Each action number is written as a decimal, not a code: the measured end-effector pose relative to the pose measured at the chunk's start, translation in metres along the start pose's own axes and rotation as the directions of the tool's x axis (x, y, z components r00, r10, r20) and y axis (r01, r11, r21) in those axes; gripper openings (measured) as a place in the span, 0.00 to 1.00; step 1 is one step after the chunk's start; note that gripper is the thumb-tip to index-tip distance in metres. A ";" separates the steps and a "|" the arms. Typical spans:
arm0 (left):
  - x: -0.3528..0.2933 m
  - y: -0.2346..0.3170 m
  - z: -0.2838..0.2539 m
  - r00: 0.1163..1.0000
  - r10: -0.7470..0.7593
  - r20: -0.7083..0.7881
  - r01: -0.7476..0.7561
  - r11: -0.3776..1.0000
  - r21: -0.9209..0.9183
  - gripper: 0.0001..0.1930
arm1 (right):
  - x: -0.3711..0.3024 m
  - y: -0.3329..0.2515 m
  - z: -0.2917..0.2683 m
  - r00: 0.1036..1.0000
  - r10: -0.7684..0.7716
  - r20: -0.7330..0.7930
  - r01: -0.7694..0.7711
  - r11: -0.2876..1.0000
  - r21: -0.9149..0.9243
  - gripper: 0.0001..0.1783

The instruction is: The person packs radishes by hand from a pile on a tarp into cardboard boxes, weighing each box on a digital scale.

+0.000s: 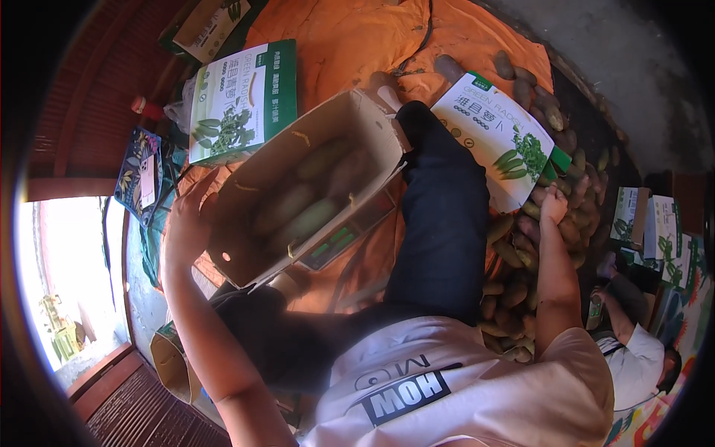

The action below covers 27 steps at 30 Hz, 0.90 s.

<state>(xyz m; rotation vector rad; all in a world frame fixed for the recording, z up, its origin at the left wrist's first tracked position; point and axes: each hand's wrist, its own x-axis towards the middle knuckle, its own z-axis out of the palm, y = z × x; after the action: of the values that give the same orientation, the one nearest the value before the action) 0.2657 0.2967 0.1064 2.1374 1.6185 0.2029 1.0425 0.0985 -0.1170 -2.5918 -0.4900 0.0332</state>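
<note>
A cardboard box (pixel 257 175) without its lid tilts in front of me, with several green radishes (pixel 309 212) inside. My left hand (pixel 192 220) grips the box's near-left end, its fingers bent over the rim. Off to the right, my right hand (pixel 553 204) is closed at the lower right edge of a white and green printed box lid (pixel 480 138). The lid lies aslant beside my right knee, with its printed side up. Under and beside my right hand spreads a heap of radishes (pixel 577 212). The fingertips of the right hand are partly hidden.
An orange sheet (pixel 335 52) covers the floor. A printed carton (pixel 242 100) stands beyond the open box at the left, with another carton (pixel 212 30) behind it. At the far right sits another person (pixel 633 357) near several cartons (pixel 663 231).
</note>
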 end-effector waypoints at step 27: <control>0.018 -0.019 -0.011 0.983 -0.133 -0.127 0.137 0.990 0.019 0.19 | 0.170 -0.120 0.099 0.787 -0.245 0.566 0.474 0.828 -0.300 0.44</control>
<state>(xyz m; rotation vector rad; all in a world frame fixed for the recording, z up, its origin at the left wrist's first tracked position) 0.2501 0.3210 0.1048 2.0614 1.8406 0.2788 1.1499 0.3014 -0.1348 -2.8428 -1.3368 0.5486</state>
